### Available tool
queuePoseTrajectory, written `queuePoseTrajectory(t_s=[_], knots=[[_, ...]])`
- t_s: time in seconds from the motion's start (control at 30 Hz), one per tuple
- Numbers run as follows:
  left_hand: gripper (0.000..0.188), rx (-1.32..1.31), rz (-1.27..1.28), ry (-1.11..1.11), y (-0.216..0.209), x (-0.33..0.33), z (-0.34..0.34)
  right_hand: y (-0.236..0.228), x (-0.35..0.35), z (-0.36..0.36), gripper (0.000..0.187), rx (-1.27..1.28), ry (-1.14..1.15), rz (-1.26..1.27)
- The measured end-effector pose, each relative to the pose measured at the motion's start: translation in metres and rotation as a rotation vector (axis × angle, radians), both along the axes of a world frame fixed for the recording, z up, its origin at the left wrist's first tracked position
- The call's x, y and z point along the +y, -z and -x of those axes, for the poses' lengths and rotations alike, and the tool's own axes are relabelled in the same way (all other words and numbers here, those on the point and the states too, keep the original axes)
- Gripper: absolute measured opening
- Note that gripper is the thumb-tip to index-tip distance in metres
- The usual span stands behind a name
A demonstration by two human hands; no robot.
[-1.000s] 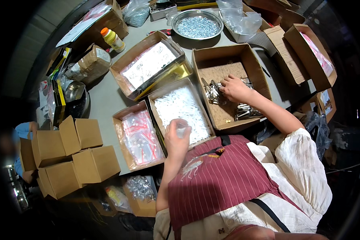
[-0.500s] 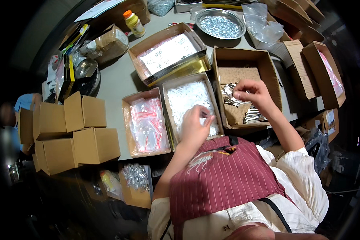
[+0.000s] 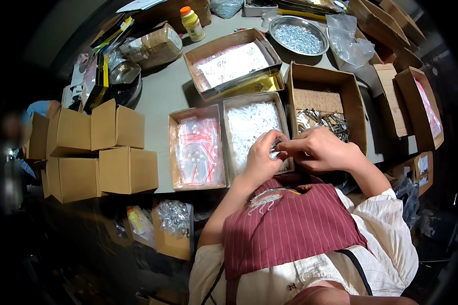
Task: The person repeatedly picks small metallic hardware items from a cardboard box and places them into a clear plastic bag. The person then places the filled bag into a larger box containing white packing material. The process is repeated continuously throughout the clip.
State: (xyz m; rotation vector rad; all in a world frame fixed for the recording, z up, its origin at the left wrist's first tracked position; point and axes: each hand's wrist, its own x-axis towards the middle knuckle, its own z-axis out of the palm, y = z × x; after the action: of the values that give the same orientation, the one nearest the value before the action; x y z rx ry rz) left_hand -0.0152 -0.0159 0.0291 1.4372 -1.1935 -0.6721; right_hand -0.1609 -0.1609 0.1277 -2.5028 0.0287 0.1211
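Observation:
My left hand (image 3: pixel 261 160) is closed over the near right corner of the box of small white pieces (image 3: pixel 254 120), with small shiny metal pieces (image 3: pixel 275 146) between its fingers. Against it my right hand (image 3: pixel 323 150) presses its closed fingertips; what they pinch is hidden. Beyond the right hand stands a deep cardboard box (image 3: pixel 303 81) holding loose flat metal parts (image 3: pixel 323 121). Left of the white pieces, a shallow box (image 3: pixel 172 147) contains clear bags with red strips (image 3: pixel 196 145) and several small white rings.
Open cardboard boxes (image 3: pixel 122 170) cluster at the left. Farther back are a box with a white sheet (image 3: pixel 234 65), a yellow bottle with an orange cap (image 3: pixel 192 24) and a round metal bowl (image 3: pixel 297 35) of small shiny pieces. More cartons (image 3: pixel 420 104) stand at the right.
My right hand has come out of the deep box toward me and met my left hand. The metal parts show more fully now. The whole view has shifted slightly.

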Motion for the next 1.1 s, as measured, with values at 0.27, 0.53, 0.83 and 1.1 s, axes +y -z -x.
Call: queuePoseTrajectory(t_s=[0.27,0.53,0.83,1.1], knots=[[0.024,0.197,-0.094,-0.075,-0.014,0.023,-0.015,0.013,0.005,-0.016,0.026,-0.468,0.091,0.149],[0.009,0.515,0.15,-0.306,-0.036,0.044,-0.019,0.006,0.023,-0.028,0.02,-0.352,0.2,-0.055],[0.003,-0.063,0.093,-0.526,-0.041,0.105,-0.032,0.024,0.07,-0.086,0.016,-0.422,-0.088,-0.103],[0.005,0.019,0.1,-0.839,-0.012,0.206,-0.046,0.053,0.121,-0.15,0.021,-0.317,-0.461,-0.207]])
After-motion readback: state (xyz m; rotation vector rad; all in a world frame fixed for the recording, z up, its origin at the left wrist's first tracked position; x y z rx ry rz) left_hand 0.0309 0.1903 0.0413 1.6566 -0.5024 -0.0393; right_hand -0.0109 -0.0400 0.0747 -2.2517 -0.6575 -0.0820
